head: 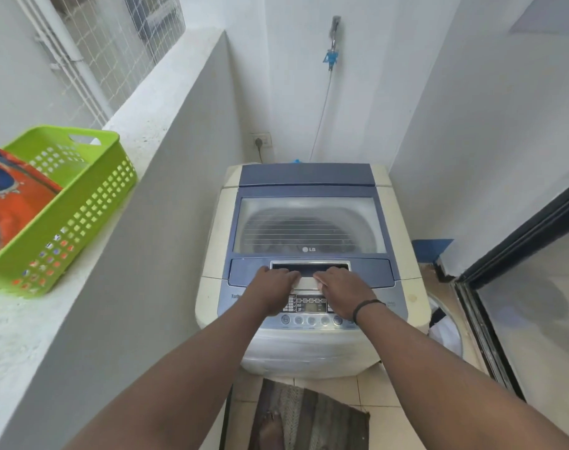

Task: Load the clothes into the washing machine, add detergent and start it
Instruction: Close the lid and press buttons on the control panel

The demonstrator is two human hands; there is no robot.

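A person's two hands rest side by side on the front edge of the lid (309, 222) of a top-loading washer (309, 345), which stands in a narrow white-walled nook. The left hand (271, 289) and right hand (343, 292) lie palm down and a little apart, fingers (328, 275) reaching into the recessed lid handle (310, 266); neither hand holds anything loose, and whether the fingers are hooked under the handle's lip cannot be told. The lid is down and flat, and through its clear window the drum shows dimly, its contents too blurred to make out. A dark band (367, 305) circles the right wrist. Just below the hands, the control panel (310, 311) with its small display and row of round buttons lies partly hidden under the wrists. On the ledge (81, 319) to the left, a green basket (75, 222) sits near the ledge's outer edge and holds an orange packet (13, 203) leaning against its left side. Behind the washer a plug sits in a wall socket (262, 141), and a thin hose (322, 112) runs down from a tap (333, 43) high on the back wall. A striped mat (309, 417) lies on the tiled floor in front of the washer, and a round white tub (447, 326) with cloth in it stands at the washer's right side, beside a dark-framed glass door (520, 303).
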